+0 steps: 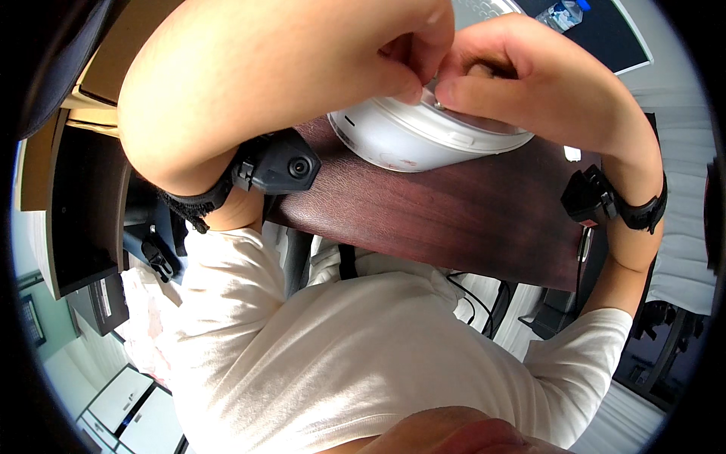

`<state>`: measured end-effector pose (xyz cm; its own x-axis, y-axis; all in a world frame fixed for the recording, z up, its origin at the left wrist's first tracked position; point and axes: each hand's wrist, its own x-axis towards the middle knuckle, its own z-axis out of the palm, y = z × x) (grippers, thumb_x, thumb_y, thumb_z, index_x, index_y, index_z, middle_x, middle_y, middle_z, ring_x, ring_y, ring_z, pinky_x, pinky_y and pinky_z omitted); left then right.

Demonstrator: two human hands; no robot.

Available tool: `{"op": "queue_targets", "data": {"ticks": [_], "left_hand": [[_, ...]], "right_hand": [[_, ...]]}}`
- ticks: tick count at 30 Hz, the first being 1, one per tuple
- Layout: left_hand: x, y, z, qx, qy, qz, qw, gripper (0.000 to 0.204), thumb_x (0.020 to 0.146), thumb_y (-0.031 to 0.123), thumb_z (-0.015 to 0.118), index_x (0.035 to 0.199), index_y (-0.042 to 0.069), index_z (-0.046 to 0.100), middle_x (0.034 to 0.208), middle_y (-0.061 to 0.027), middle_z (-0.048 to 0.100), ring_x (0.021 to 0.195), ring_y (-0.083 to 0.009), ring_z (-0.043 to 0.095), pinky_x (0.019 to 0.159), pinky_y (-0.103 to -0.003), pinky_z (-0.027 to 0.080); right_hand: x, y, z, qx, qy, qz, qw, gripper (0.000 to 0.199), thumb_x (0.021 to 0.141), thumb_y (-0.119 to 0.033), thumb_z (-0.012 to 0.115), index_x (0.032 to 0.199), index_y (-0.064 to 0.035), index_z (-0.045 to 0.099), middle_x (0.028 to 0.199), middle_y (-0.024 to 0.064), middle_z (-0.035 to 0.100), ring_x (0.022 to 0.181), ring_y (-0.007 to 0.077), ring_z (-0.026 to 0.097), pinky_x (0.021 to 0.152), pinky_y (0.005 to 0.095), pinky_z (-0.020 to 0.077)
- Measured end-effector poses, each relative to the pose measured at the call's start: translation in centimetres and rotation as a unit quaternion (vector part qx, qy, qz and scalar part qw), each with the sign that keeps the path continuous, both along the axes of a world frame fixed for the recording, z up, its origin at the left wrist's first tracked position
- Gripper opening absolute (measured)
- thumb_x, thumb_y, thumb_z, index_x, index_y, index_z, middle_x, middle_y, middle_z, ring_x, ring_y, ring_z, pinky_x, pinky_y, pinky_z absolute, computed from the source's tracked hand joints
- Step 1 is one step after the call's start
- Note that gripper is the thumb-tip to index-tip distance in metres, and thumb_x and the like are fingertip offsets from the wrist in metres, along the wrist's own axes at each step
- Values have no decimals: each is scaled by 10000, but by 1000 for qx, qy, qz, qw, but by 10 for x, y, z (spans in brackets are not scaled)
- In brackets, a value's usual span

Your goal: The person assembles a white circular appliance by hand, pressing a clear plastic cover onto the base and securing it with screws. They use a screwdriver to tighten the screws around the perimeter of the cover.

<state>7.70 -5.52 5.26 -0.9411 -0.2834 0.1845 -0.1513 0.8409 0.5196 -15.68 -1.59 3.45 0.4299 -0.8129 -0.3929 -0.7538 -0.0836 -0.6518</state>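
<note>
Pictured mid-work at upper center of the frame, not yet finished, with left hand (420,41) and right hand (533,79) close together over a white tub (401,140), fingers (476,97) curled (cannot tell around what).

Left hand (404,64), right hand (495,76): fingers curled, close together; tub (401,144) and table (454,208) below fingers, bottle (563,16) right.

Left arm (249,83) and right arm (635,151) bend inward; left grip (416,57) and right grip (514,72) close together, fingers (435,38) curled, thumb tips (449,92) near each other.
</note>
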Motion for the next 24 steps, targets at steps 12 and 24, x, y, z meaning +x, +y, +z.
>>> {"op": "queue_targets", "data": {"ticks": [12,24], "left_hand": [[-12,13,9,-36,-76,50,995,89,837,65,738,886,-8,735,816,-166,708,777,-335,689,716,-371,549],[-6,-1,7,63,-46,20,997,91,840,52,723,911,-1,745,806,-156,712,764,-323,693,710,-353,555]], "right_hand": [[2,26,4,-238,2,61,969,51,923,-28,691,973,-36,686,649,-57,426,585,30,372,521,237,285],[9,27,-2,-326,36,114,938,99,874,-46,730,961,-42,684,628,14,419,532,116,370,512,284,309]]}}
